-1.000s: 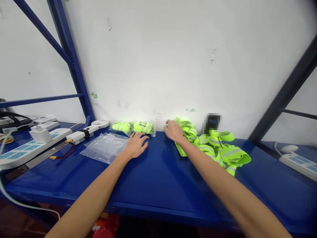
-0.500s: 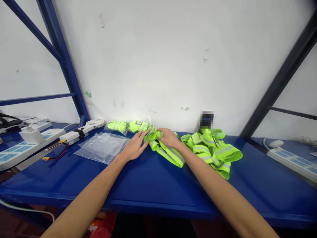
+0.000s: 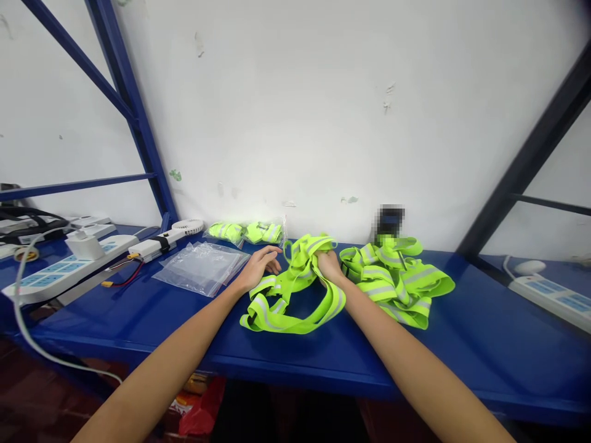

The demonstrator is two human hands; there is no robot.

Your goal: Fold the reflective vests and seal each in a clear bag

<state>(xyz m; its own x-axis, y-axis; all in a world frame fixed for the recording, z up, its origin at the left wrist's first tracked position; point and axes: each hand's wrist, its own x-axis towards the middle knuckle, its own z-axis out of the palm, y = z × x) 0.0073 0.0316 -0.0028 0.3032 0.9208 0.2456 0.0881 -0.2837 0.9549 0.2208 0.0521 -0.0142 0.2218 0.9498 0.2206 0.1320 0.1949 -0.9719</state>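
Note:
My right hand [image 3: 329,264] is closed on a neon yellow-green reflective strap harness [image 3: 295,323] with a grey stripe, lifting part of it. The rest loops down onto the blue table, spread in a ring towards me. Just left of the harness, my left hand [image 3: 261,268] has its fingers loosely bent and apart, with nothing seen in them. To the right lies a tangled heap of similar reflective straps [image 3: 392,283]. Behind my left hand, two folded bundles [image 3: 264,232] sit in clear bags by the wall. Flat clear plastic bags [image 3: 198,267] lie on the left.
Along the left stand a white handheld fan [image 3: 187,227], a battery pack with wires [image 3: 148,247] and a power strip [image 3: 69,269] with a white plug. Another power strip [image 3: 556,298] is at the right. Blue frame posts [image 3: 133,117] rise at the table's sides.
My right hand has raised the harness, which was bunched near the wall; its loops now spread nearer me. My left hand has drawn slightly away from it. The view has shifted a little.

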